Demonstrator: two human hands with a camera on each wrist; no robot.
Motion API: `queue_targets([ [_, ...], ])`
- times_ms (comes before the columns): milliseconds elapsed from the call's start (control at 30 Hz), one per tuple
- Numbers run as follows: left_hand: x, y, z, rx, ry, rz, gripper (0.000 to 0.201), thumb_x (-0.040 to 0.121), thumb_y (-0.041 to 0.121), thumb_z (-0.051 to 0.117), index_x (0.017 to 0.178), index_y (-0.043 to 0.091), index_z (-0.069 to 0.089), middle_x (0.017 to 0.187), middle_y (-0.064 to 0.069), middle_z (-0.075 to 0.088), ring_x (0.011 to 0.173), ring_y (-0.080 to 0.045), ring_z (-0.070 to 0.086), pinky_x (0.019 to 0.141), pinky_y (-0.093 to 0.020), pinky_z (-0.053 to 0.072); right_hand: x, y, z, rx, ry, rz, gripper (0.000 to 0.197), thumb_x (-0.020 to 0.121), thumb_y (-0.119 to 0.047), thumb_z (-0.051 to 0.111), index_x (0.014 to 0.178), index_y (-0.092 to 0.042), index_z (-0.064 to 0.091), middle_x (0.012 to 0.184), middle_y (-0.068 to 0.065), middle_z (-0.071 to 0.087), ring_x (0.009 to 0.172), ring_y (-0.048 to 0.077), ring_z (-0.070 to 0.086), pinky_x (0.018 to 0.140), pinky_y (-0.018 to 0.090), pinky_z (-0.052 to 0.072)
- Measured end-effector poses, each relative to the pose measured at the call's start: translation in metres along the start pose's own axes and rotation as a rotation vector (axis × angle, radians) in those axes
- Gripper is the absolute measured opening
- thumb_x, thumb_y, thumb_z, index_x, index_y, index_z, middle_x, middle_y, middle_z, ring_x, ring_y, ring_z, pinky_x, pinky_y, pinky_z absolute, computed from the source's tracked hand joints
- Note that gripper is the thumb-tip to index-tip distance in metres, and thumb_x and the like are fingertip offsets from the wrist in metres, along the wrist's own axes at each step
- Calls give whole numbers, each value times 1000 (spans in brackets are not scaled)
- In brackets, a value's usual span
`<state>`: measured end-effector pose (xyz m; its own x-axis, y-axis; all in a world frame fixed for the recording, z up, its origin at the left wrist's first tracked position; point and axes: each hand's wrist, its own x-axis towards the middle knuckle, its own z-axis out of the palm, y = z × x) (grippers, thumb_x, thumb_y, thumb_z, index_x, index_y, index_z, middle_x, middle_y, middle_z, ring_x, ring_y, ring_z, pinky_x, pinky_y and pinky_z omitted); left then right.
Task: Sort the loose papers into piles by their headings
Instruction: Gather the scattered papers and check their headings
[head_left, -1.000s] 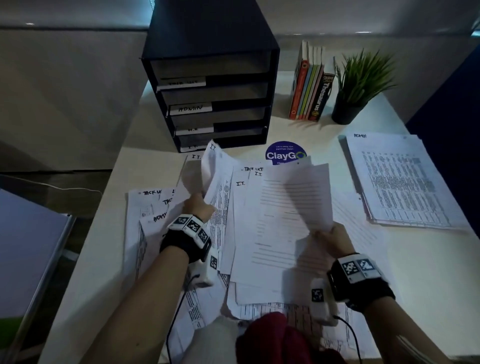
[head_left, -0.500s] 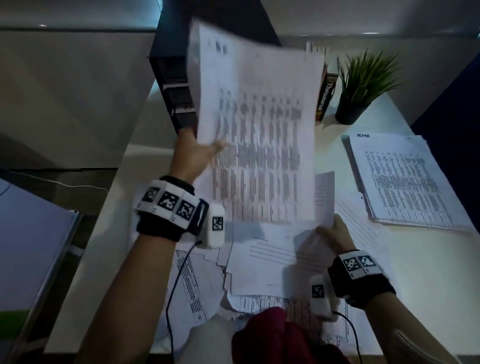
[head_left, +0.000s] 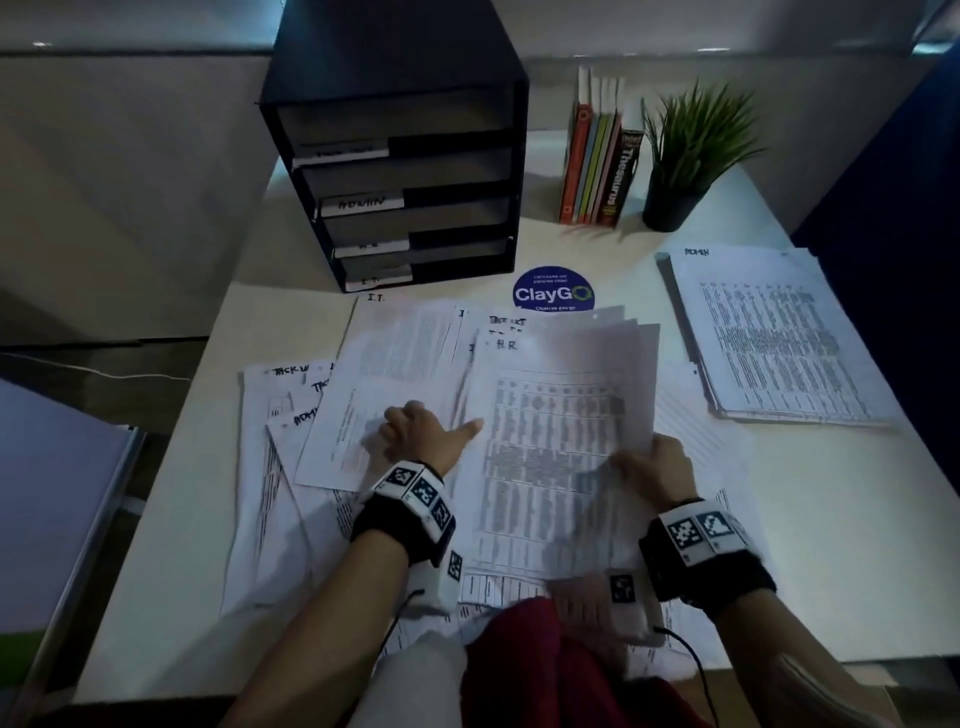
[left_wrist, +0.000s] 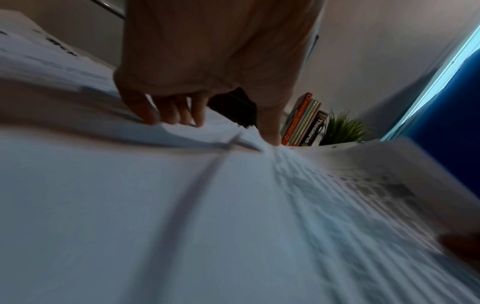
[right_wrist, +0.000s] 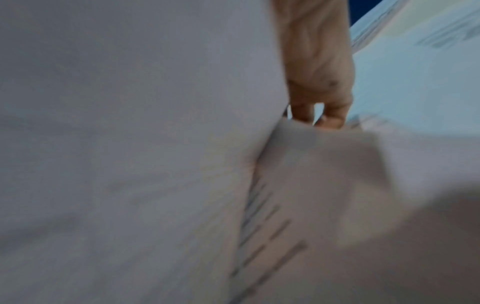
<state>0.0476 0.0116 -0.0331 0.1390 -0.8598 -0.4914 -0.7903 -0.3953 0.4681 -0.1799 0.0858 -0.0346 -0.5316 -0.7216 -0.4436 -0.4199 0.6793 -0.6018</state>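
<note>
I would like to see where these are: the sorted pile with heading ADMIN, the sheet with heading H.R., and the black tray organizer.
ADMIN pile (head_left: 779, 338): head view, on its top sheet's printed table.
H.R. sheet (head_left: 550, 441): head view, middle of its table.
Black tray organizer (head_left: 400, 57): head view, on its top panel.

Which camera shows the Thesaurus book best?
The head view: the Thesaurus book stands upright with its spine readable, beside the plant. The left wrist view shows it small and distant; the right wrist view misses it.
</note>
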Motion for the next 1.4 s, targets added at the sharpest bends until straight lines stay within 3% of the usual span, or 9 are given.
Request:
queue_targets([
  [167, -11, 7, 5, 77, -28, -57, 101, 73, 67, 57, 137, -3, 21, 136, -16, 21, 130, -33, 20, 106, -49, 27, -2, 28, -16, -123, 133, 81, 41, 75, -12, 70, 112, 4, 61, 109, 28, 58, 101, 41, 56, 85, 42, 47],
  [500, -28, 16, 22, 12, -56, -18, 83, 82, 40, 65, 135, -6, 23, 134, -16, 26, 121, -32, 39, 96, -34, 39, -23, 20, 1, 122, 4, 20, 39, 81, -1, 59, 117, 3, 45, 106, 21, 55, 90, 29, 52, 67, 27, 38],
  [700, -9, 19, -5, -147, -86, -107, 79, 78, 40, 70, 134, -2, 32, 133, -18, 48, 118, -33, 50, 89, -30, 44, -15, 13, 14, 138, -57, 58, 44, 77, -1, 64, 116, 7, 47, 105, 22, 57, 94, 36, 58, 78, 46, 52],
  [833, -12, 20, -7, -34, -126, -105, 80, 75, 44, 70, 137, 9, 34, 133, -18, 48, 120, -36, 47, 102, -43, 40, -13, 13, 19, 92, -97, 33, 42, 85, -1, 57, 122, 5, 38, 101, 16, 50, 86, 26, 51, 67, 30, 42],
  [967, -23, 26, -1, -119, -97, 129, 42, 87, 12, 60, 126, 1, 48, 125, -13, 57, 114, -29, 55, 91, -29, 43, -7, 17, 20, 129, -124, 30, 44, 84, -4, 60, 120, 2, 35, 98, 16, 46, 85, 24, 48, 60, 26, 40],
  [1067, -36, 30, -10, -121, 27, 303, 31, 91, 12, 53, 121, 10, 56, 116, -11, 63, 106, -29, 59, 88, -31, 48, 3, 22, 25, 156, -105, -5, 38, 80, -18, 69, 101, -8, 39, 82, 9, 46, 76, 19, 47, 48, 22, 31],
  [1167, -48, 40, -35, -79, 180, 457, 29, 94, 10, 46, 122, 9, 56, 111, -12, 65, 102, -30, 61, 78, -29, 46, 6, 22, 26, 226, -70, 23, 49, 75, -43, 71, 93, -13, 36, 70, 1, 38, 72, 15, 43, 59, 26, 33],
  [1300, -53, 52, -80, -47, 434, 625, 17, 94, 12, 45, 96, 8, 61, 73, -5, 52, 69, -22, 49, 55, -27, 33, 16, 29, 28, 316, -79, 35, 83, 32, -89, 59, 67, -16, 41, 62, 6, 42, 60, 15, 42, 65, 30, 36],
  [1400, -55, 58, -120, -109, 542, 736, 23, 90, 21, 44, 73, 7, 49, 68, -9, 41, 62, -23, 41, 56, -29, 25, -2, 9, 15, 330, -184, -36, 103, 38, -88, 60, 99, -5, 53, 85, 13, 55, 73, 19, 52, 68, 30, 39],
])
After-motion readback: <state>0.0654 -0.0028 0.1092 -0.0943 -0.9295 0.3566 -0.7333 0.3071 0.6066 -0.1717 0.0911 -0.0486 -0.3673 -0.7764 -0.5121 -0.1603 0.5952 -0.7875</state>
